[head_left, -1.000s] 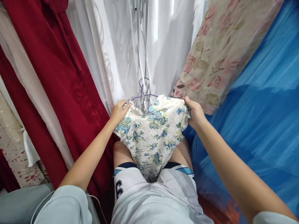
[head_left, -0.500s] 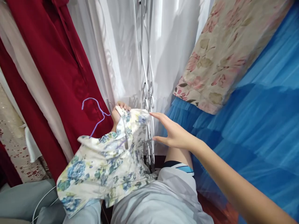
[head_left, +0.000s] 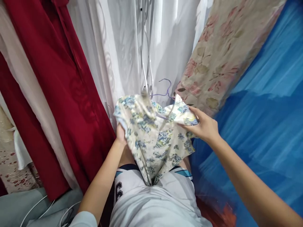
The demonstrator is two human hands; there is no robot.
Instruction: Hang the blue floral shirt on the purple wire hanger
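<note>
A cream floral blouse (head_left: 151,135) with blue flowers hangs spread between my two hands, above my lap. A thin purple hanger (head_left: 167,90) sits in its neck, with the hook rising at the top. My left hand (head_left: 121,134) grips the blouse at its left sleeve edge, the fingers partly hidden by the cloth. At the other shoulder, my right hand (head_left: 203,124) pinches the fabric between thumb and fingers. The blouse's lower part falls toward my white shorts (head_left: 127,183).
Dark red garments (head_left: 68,110) hang at the left and a white curtain (head_left: 123,56) behind a white metal rack (head_left: 146,50). On the right hang a pink-flowered cloth (head_left: 213,63) and a blue tulle dress (head_left: 255,126). Grey cushions (head_left: 14,208) with a white cable lie lower left.
The blouse has swung right and turned to face me, its hanger now at the top right. My right hand has taken hold of one shoulder; my left has moved down to the other sleeve.
</note>
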